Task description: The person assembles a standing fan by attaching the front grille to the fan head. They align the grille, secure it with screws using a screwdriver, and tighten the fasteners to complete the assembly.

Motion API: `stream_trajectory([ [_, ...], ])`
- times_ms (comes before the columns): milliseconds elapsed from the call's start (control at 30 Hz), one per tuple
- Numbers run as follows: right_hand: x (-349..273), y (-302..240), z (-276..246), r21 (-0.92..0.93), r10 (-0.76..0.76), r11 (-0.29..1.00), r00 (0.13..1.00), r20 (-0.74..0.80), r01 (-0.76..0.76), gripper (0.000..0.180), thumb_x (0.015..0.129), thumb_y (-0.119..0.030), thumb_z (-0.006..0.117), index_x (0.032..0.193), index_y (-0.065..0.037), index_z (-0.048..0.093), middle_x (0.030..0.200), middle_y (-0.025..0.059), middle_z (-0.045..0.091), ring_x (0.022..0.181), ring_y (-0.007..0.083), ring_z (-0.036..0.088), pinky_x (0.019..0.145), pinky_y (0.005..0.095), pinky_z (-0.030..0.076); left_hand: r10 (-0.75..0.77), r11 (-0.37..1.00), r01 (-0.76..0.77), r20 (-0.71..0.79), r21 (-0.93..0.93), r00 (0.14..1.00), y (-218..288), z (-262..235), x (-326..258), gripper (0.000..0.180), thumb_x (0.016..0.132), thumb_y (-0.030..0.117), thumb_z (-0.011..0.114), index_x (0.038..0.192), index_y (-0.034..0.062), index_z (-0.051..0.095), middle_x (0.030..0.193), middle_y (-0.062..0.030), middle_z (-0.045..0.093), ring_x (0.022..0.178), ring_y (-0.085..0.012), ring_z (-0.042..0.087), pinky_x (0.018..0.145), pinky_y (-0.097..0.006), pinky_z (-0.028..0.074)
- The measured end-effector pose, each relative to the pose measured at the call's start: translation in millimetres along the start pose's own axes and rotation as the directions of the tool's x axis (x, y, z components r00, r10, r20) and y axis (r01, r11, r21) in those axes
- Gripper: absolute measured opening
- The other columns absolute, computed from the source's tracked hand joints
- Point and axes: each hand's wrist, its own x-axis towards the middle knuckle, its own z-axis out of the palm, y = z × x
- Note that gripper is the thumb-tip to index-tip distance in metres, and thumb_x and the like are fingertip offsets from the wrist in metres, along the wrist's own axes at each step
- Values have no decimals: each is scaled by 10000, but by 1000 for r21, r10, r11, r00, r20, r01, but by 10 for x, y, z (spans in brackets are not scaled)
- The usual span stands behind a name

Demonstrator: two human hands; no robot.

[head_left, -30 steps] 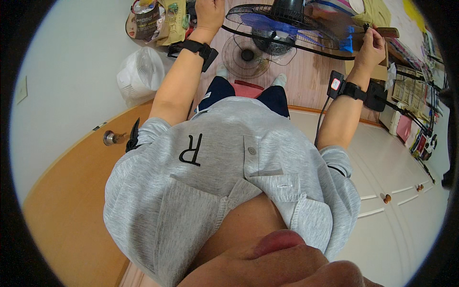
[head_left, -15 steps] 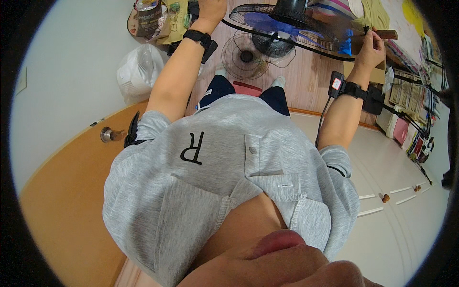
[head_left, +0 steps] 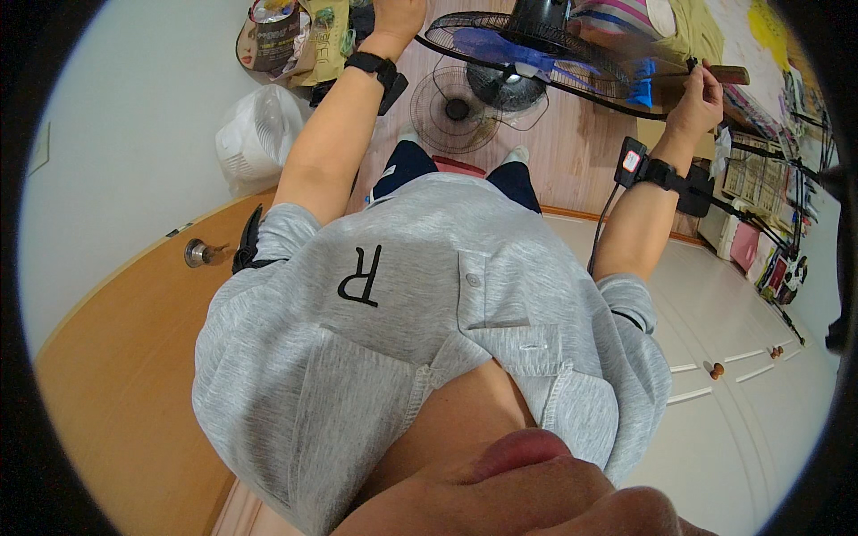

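Fan housing: glossy black plastic. Doorknob: shiny metal. Shirt: matt grey cloth.

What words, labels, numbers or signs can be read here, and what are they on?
Grey shirt: one bold black letter-like mark, described rather than copied.
Dark bag: printed lettering, too small to read reliably.
Yellowish bag: markings, too blurred to read.
White-and-red label on the black wrist device: too small to read.
Black fan: no legible text.

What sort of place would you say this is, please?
Probably a room in a home: there is a wooden door with a round metal knob, white cupboard doors, and a household fan with blue blades.
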Motion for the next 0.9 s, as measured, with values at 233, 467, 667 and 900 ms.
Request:
stream_trajectory([
  [233, -41, -34, 29, 18, 27, 999, 1000, -1, -27, 106, 904, -23, 749, 992, 34, 740, 1236, 201, 699, 1055, 183, 680, 833, 270, 536, 63, 998, -63, -47, 15, 997, -31, 25, 27, 237, 1031, 177, 550, 1190, 25, 638, 1068, -213, 631, 1002, -434, 609, 858, -470, 492],
  [467, -30, -148, 105, 28, 19, 999, 1000, 6, -19, 112, 909, -29, 743, 997, 40, 738, 1246, 204, 695, 1073, 194, 677, 841, 280, 541, 64, 998, -66, -49, -23, 997, 65, -33, 62, 230, 1032, 166, 550, 1194, 31, 641, 1032, -200, 627, 965, -410, 613, 846, -449, 494],
  [667, 3, -247, 209, 75, 45, 996, 999, 12, -46, 102, 912, -31, 742, 997, 25, 742, 1253, 173, 699, 1047, 177, 673, 828, 269, 538, 59, 998, -60, -51, -35, 997, 142, -93, 78, 225, 1031, 154, 545, 1195, 32, 639, 1027, -196, 628, 957, -399, 613, 842, -439, 492],
  [900, 32, -235, 266, 108, 37, 993, 997, 67, -44, 102, 909, -32, 749, 999, 16, 741, 1271, 142, 690, 940, 135, 654, 766, 243, 524, 60, 998, -62, -54, -33, 997, 153, -140, 70, 223, 1030, 152, 543, 1195, 34, 636, 1021, -197, 625, 957, -401, 610, 845, -439, 490],
])
